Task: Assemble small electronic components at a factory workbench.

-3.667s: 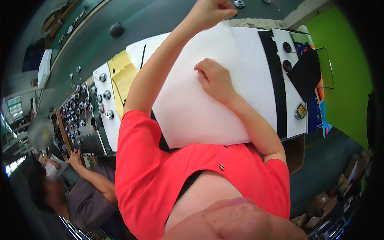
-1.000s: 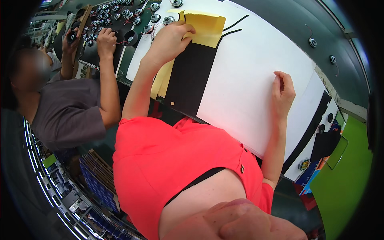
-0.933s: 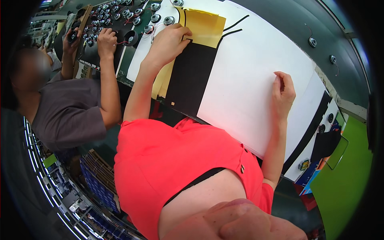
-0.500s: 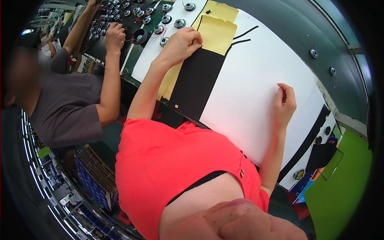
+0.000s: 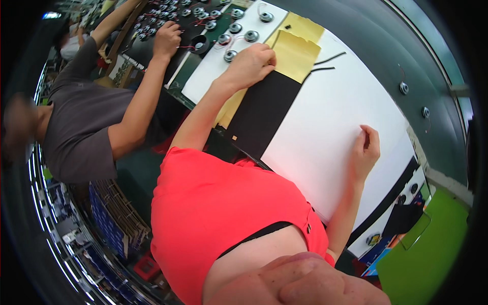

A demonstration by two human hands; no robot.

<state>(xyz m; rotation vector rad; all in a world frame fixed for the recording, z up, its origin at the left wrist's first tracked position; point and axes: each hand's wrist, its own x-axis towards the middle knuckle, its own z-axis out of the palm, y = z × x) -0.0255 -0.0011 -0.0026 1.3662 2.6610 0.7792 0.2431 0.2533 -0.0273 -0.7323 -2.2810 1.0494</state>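
Note:
My left hand (image 5: 250, 66) is closed in a pinch at the far edge of a black sheet (image 5: 269, 104), where the sheet meets its yellow backing paper (image 5: 297, 56). Whatever sits between those fingertips is hidden. My right hand (image 5: 368, 152) hovers over or rests on the white board (image 5: 325, 127), fingers curled toward the thumb; anything in them is too small to make out. Thin black strips (image 5: 325, 68) stick out from the sheet's far right corner. A tiny black piece (image 5: 288, 26) lies on the far part of the yellow paper.
Several round speakers (image 5: 251, 36) with red wires stand at the far left. Beside me a co-worker's hand (image 5: 166, 40) is near a black ring-shaped cup (image 5: 199, 44). Two more speakers (image 5: 403, 88) lie far right on the dark green bench. A green panel (image 5: 427, 249) stands at right.
The view has shifted, so the bench appears further right and lower. My left hand stays at the sheet's far edge, and my right hand keeps its curled pose. The co-worker's head has turned or moved.

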